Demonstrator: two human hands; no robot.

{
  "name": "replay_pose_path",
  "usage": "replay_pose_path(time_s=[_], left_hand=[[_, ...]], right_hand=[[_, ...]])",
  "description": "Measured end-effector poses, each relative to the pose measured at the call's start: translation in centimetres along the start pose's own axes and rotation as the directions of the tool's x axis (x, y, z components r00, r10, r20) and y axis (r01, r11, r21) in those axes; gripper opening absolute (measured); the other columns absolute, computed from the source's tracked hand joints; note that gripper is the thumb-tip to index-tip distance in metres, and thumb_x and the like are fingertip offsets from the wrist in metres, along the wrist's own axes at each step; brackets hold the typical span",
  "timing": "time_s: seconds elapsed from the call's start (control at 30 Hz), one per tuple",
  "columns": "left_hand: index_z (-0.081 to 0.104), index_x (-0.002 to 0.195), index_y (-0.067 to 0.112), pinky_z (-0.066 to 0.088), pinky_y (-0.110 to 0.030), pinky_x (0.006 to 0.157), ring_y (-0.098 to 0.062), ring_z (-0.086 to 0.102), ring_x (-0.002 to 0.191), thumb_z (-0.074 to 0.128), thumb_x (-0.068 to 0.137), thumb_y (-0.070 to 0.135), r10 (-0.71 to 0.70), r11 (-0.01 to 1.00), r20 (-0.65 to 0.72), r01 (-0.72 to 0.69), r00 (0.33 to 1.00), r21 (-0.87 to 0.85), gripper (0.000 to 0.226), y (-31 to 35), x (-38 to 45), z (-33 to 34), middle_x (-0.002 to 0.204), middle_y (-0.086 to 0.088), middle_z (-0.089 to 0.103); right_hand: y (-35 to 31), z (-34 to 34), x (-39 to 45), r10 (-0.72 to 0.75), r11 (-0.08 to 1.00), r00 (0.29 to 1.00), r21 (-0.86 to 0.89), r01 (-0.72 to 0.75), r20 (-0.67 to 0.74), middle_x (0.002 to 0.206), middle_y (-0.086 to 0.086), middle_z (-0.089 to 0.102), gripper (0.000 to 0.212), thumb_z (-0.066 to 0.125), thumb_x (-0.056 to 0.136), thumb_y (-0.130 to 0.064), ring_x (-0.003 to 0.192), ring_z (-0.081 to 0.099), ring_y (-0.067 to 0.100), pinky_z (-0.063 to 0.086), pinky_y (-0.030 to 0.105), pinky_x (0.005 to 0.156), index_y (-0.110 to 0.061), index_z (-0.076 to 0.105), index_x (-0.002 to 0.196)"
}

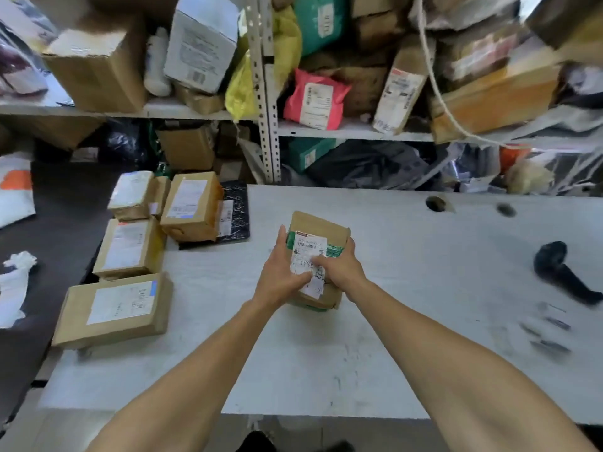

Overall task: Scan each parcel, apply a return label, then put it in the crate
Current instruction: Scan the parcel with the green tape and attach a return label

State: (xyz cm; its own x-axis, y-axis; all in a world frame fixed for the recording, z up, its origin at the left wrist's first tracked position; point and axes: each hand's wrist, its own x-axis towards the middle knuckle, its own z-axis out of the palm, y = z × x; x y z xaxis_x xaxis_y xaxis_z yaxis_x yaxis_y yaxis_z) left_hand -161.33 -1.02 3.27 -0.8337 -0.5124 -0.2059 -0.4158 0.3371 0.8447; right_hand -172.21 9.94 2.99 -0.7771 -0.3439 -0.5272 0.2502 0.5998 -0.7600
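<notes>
Leftmost, a dark surface carries a white mailer with an orange mark and some crumpled white paper. Next to it, along the left edge of the white table, sit four brown cardboard parcels with white labels: the largest nearest the person, one behind it, and two more at the far end, the last one resting partly on a flat black mailer. Near the middle of the table lies the brown parcel with green tape, and both hands are on it. The left hand holds its left side, fingers up along the edge and the thumb lying across the white label on top. The right hand curls round the right side, its thumb pressed on the same label, so the two thumbs nearly meet. Farther right, well apart from the parcel, a black handheld scanner lies on the table, blurred. Behind the table, metal shelves are crammed with boxes and coloured mailers, a pink one among them.
</notes>
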Motion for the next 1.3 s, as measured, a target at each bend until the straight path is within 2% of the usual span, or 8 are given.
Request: replay_pose_path(time_s=[0.23,0.4,0.63,0.87,1.0,1.1,1.17,1.3], left_hand=[[0.007,0.161,0.020,0.040,-0.026,0.105,-0.012,0.046,0.132,0.080,0.075,0.025,0.094,0.986,0.096,-0.079,0.991,-0.147,0.112,8.4,-2.1,12.9,0.155,0.005,0.039],[0.018,0.158,0.025,0.051,-0.029,0.099,-0.011,0.050,0.126,0.078,0.080,0.006,0.066,0.964,0.127,-0.031,0.990,-0.264,0.101,12.6,-1.8,18.9,0.147,0.014,0.040],[0.038,0.147,0.020,0.059,-0.026,0.075,-0.010,0.066,0.099,0.077,0.076,-0.004,-0.024,0.910,0.193,0.101,0.981,-0.402,0.085,16.2,2.7,28.0,0.132,0.007,0.058],[0.041,0.134,0.036,0.059,-0.051,0.086,-0.027,0.074,0.093,0.081,0.072,0.010,-0.152,0.756,0.335,0.328,0.930,-0.567,0.078,19.0,8.2,34.3,0.115,-0.006,0.073],[0.038,0.134,0.042,0.062,-0.044,0.069,-0.029,0.075,0.089,0.073,0.090,0.015,-0.179,0.745,0.356,0.363,0.917,-0.559,0.063,20.4,10.4,36.1,0.109,-0.003,0.074],[0.038,0.142,0.040,0.062,-0.048,0.073,-0.031,0.075,0.093,0.073,0.090,0.016,-0.204,0.736,0.353,0.381,0.913,-0.560,0.068,20.8,11.0,37.5,0.113,-0.004,0.074],[0.039,0.143,0.037,0.061,-0.050,0.077,-0.033,0.074,0.094,0.073,0.090,0.014,-0.217,0.716,0.351,0.393,0.911,-0.578,0.067,20.6,11.6,38.7,0.114,-0.007,0.074],[0.045,0.143,0.033,0.062,-0.048,0.077,-0.031,0.075,0.092,0.070,0.092,0.009,-0.259,0.708,0.335,0.414,0.906,-0.571,0.062,20.0,12.1,41.0,0.112,-0.008,0.075]], right_hand=[[6.1,-15.5,-2.8,-0.031,0.999,0.988,-0.026,0.028,-0.154,0.127,0.005,0.065,0.100,0.077,0.083,-0.027,0.110,0.063,0.026,0.050,0.036,0.095,-0.028,0.007,0.154],[8.9,-22.4,-3.3,-0.062,0.998,0.972,-0.037,0.055,-0.227,0.126,0.005,0.062,0.107,0.077,0.083,-0.027,0.110,0.063,0.026,0.052,0.035,0.091,-0.030,-0.001,0.156],[11.8,-30.2,0.3,-0.077,0.995,0.953,-0.086,0.054,-0.294,0.122,0.006,0.061,0.119,0.080,0.074,-0.035,0.104,0.063,0.023,0.052,0.032,0.084,-0.039,-0.007,0.154],[12.1,-36.9,6.9,-0.058,0.994,0.967,-0.105,0.033,-0.250,0.119,0.005,0.062,0.118,0.072,0.056,-0.051,0.102,0.064,0.025,0.055,0.044,0.092,-0.049,-0.002,0.148],[12.6,-40.2,8.3,-0.048,0.998,0.980,-0.047,0.040,-0.193,0.123,0.000,0.064,0.110,0.077,0.070,-0.043,0.104,0.066,0.019,0.057,0.036,0.088,-0.043,0.002,0.152],[13.4,-42.4,8.6,-0.054,0.998,0.983,-0.022,0.051,-0.177,0.122,-0.008,0.063,0.080,0.070,0.088,-0.036,0.105,0.064,0.015,0.051,0.022,0.078,-0.041,0.019,0.149],[14.0,-43.9,9.2,-0.080,0.993,0.966,-0.108,0.054,-0.247,0.127,-0.004,0.058,0.058,0.059,0.095,-0.040,0.117,0.058,0.019,0.049,0.028,0.089,-0.035,0.032,0.146],[17.1,-47.2,11.4,-0.047,0.918,0.920,-0.380,-0.113,-0.389,0.143,0.014,0.040,0.064,0.052,0.098,-0.039,0.131,0.039,0.033,0.040,0.045,0.104,-0.014,0.027,0.151]])
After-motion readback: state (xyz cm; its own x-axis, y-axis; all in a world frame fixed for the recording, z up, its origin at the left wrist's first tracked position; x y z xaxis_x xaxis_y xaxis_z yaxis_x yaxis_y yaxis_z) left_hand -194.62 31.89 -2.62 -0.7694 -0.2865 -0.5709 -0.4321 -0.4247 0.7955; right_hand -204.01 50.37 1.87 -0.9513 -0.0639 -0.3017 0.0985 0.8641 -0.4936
